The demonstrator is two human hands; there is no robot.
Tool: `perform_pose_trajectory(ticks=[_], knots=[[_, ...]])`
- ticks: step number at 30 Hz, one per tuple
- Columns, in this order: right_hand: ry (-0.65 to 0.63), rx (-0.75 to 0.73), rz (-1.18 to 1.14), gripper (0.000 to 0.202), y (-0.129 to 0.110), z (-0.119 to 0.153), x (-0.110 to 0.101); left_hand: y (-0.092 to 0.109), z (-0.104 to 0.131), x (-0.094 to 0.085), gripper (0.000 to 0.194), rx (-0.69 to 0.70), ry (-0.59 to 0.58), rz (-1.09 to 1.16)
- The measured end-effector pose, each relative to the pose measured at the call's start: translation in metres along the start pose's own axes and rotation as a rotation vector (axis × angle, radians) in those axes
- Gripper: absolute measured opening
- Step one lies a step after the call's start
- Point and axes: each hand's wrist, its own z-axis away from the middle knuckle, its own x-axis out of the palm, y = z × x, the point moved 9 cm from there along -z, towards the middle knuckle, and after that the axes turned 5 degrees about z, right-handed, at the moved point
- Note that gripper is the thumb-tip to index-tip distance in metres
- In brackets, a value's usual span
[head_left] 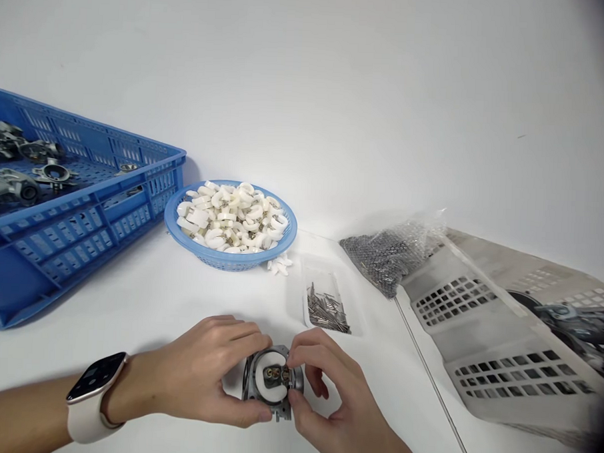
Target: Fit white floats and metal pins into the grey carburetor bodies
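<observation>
A grey metal carburetor body (248,384) sits low in front of me with its open bowl side facing up. Inside its round rim lies a white C-shaped float (264,384), and brass parts show in the middle. My left hand (210,369), wearing a watch, grips the body from the left, thumb at the near side and fingers at the far side. At the right edge, my right hand (332,395) brings thumb and fingertips close together by the open side of the float. Whatever is between those fingertips is too small or hidden to make out.
A blue basket (230,258) of white floats stands beyond my hands, left of a clear tray (306,307) of thin metal pins. Far left is a blue crate (81,237) of carburetor bodies. At right are a bag of small dark parts (381,257) and a grey crate (507,349).
</observation>
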Motion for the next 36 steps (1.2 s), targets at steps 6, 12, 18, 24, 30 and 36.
perform_pose_trajectory(ticks=[6, 12, 18, 24, 30, 36], knots=[[0.002, -0.005, 0.005, 0.043, -0.0017, -0.0011, -0.0004, 0.0009, 0.0003, -0.0002, 0.041, 0.0, -0.003, 0.004], [-0.032, 0.036, 0.003, 0.046, 0.0009, -0.0004, 0.0006, 0.0004, 0.0001, 0.0003, 0.041, -0.003, -0.011, 0.006], [-0.049, 0.06, -0.009, 0.049, -0.0002, 0.0015, 0.0011, -0.001, 0.0001, 0.0012, 0.041, -0.005, -0.009, 0.001], [-0.053, 0.061, -0.008, 0.052, -0.0017, 0.0003, 0.0019, -0.001, -0.0002, 0.0006, 0.04, 0.0, -0.008, 0.001], [-0.004, 0.024, 0.008, 0.045, 0.001, -0.0005, -0.0021, 0.0012, -0.0013, -0.0012, 0.04, 0.001, -0.002, -0.006], [-0.048, 0.038, -0.001, 0.052, -0.0027, 0.001, -0.0012, 0.0009, -0.0003, -0.0004, 0.04, 0.003, -0.008, -0.006]])
